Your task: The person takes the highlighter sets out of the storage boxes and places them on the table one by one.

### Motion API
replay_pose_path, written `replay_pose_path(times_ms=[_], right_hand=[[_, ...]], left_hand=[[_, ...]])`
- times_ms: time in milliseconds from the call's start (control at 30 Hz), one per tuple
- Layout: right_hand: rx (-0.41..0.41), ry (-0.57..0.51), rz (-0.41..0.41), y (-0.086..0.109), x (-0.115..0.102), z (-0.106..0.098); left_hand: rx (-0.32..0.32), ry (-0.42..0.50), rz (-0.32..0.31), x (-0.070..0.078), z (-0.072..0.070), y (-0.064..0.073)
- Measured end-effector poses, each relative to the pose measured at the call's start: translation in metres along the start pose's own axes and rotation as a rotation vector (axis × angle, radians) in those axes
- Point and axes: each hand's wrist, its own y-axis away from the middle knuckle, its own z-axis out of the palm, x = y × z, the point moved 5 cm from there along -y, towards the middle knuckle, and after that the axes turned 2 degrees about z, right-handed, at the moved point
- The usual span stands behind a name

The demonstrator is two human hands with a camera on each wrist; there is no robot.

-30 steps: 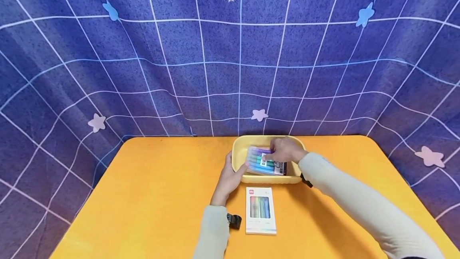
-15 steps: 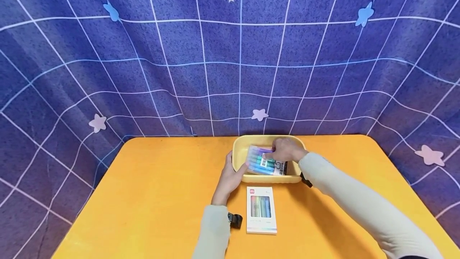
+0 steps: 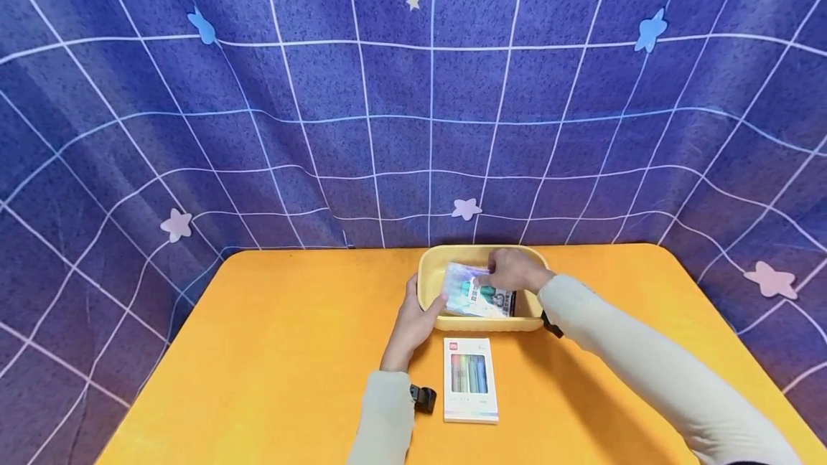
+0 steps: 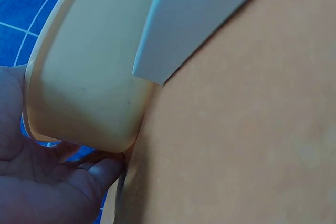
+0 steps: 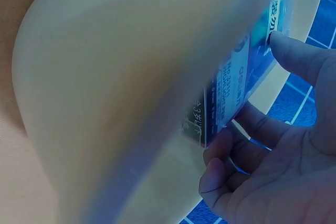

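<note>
A pale yellow plastic bin [image 3: 491, 323] stands at the table's back edge. My left hand [image 3: 412, 318] grips its left end, thumb over the rim; the left wrist view shows fingers curled under the bin wall [image 4: 94, 82]. Inside the bin, a clear-wrapped pack of highlighters [image 3: 460, 298] lies tilted, with a white label and a dark printed end. My right hand [image 3: 515, 269] reaches in from the right and pinches the pack. From the right wrist, the thumb presses the label side of the highlighter pack [image 5: 231, 87] and fingers bend behind it; the bin wall hides part.
A white box [image 3: 470, 409] with a window showing coloured pens lies on the orange table [image 3: 291, 364] in front of the bin. Behind the table hangs a blue curtain [image 3: 400, 142] with a white grid and stars.
The pack tilts slightly in the right hand, and glare now covers more of its wrapper. Both hands stay almost where they were; the camera view shifts a little.
</note>
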Motion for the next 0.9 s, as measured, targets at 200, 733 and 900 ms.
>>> replay_pose_path(times_ms=[200, 733, 900], right_hand=[[-0.002, 0.044, -0.028, 0.003, 0.002, -0.003], [0.008, -0.011, -0.062, 0.009, -0.002, -0.014], [0.004, -0.042, -0.088, 0.011, -0.007, -0.013]], left_hand=[[0.002, 0.002, -0.007, 0.001, 0.005, 0.002], [0.015, 0.011, -0.002, 0.001, 0.006, 0.0], [0.023, 0.004, -0.01, -0.002, 0.002, -0.002]])
